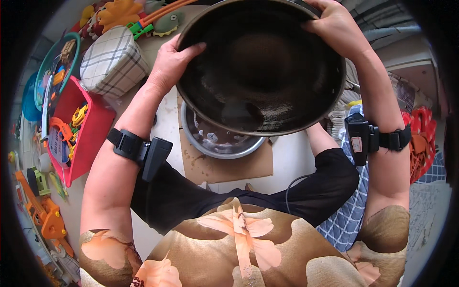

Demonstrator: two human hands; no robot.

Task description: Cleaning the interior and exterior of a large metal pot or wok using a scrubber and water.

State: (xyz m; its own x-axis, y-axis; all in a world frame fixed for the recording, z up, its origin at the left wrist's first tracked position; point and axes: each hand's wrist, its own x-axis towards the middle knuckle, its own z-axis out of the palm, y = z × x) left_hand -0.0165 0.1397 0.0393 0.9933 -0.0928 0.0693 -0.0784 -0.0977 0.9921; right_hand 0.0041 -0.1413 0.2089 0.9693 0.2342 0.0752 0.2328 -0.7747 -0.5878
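A large dark wok (260,62) is lifted in front of me, its wet-looking inside facing me. My left hand (178,60) grips its left rim, the thumb over the edge and the fingers hidden behind. At the upper right, my right hand (332,26) is closed on the wok near its rim and dark handle. Below and partly covered by the wok, a round metal basin (222,152) holds dark water with pale bits in it. The basin stands on a flat piece of brown cardboard (205,170).
To the left stand a red bin (100,117) of toys, a teal basket (76,48) and a checked cloth-covered stool (114,62). Orange toys (48,217) lie at lower left, stuffed toys (119,16) at the back. Blue checked cloth (342,220) lies by my right leg.
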